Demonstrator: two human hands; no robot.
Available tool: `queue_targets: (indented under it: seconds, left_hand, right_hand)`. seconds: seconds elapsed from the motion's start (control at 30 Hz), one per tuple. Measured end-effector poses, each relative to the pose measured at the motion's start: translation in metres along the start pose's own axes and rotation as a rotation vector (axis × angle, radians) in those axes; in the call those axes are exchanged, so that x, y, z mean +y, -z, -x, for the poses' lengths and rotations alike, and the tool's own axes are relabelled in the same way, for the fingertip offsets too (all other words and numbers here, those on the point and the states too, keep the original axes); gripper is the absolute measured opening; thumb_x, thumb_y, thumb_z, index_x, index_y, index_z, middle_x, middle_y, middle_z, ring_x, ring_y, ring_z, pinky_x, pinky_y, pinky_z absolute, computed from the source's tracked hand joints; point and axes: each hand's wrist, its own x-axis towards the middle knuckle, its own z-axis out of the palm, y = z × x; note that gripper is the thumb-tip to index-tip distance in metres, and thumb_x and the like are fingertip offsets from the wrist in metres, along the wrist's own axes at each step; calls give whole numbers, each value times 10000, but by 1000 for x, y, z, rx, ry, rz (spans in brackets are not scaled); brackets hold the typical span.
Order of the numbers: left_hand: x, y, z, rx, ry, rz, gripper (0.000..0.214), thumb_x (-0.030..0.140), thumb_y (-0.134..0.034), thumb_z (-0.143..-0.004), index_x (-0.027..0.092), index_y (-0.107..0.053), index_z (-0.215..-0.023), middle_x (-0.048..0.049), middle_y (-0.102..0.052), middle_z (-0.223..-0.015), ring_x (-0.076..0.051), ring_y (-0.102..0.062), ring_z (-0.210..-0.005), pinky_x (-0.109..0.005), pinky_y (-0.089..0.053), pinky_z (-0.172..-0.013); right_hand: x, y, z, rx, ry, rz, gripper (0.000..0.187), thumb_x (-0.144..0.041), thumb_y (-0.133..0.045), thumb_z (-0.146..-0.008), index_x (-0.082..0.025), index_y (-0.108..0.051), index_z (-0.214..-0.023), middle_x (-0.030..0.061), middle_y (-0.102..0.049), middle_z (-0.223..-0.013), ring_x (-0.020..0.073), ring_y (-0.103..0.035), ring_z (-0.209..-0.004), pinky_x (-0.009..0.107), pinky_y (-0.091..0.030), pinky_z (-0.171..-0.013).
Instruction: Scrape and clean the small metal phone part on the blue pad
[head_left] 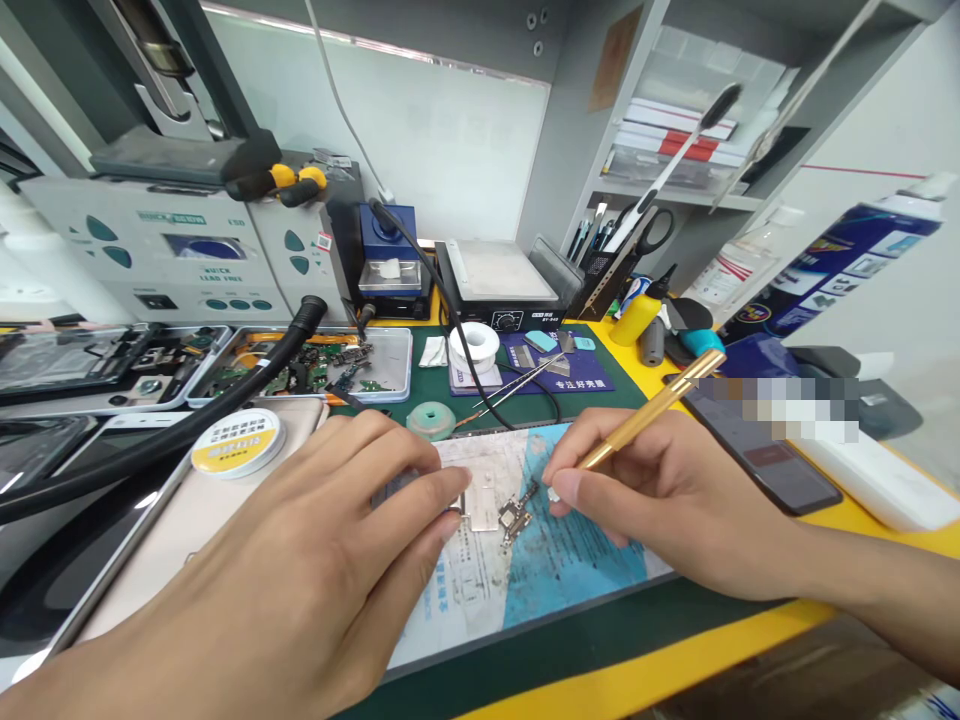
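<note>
My right hand (652, 490) grips a slim gold pen-shaped tool (637, 415), its shaft slanting up to the right. A small pale bit shows at those fingertips, and the tool's working end is hidden. My left hand (337, 540) is lowered over the mat's left part, thumb and index finger closed around a small metal-edged piece mostly hidden by the fingers. Between both hands lies a flat silvery plate (484, 503). Just right of it rests a small circuit board (515, 515) with dark and metallic parts. Beneath them is a blue-and-white printed work mat (577, 570).
Behind the mat are tweezers (517, 385), a solder spool (474, 345) and a hot plate (499, 275). A tray of boards (397, 370) and a black hose (247, 390) lie left. A phone (765, 450) and a white box (885, 465) sit right.
</note>
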Motion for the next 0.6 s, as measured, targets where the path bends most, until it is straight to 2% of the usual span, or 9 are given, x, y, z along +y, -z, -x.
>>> queue_targets:
  seconds: [0.4,0.6]
  left_hand:
    - [2,-1,0,-3,-2,9,148,143,-549,-1076,224,-631,-1169,-49,-604,-1168,-206,-532,-1070,-410,-391,-962]
    - [1,-2,-1,1,1,-1,161,150,-549,-1078,223,-631,-1195,-42,-597,-1168,-194,-533,-1063,-398,-394,-971]
  right_hand:
    - [1,0,0,-19,10,-28,227,-354,-765,-947,-192,-636,-852,-73,-440,-590,88,-345,-507,233,-240,-459]
    - [0,0,1,-45,19,-60,251,-349,-812,-909,-185,-629,-856,-83,-429,-585,82,-322,-507,238,-225,-465]
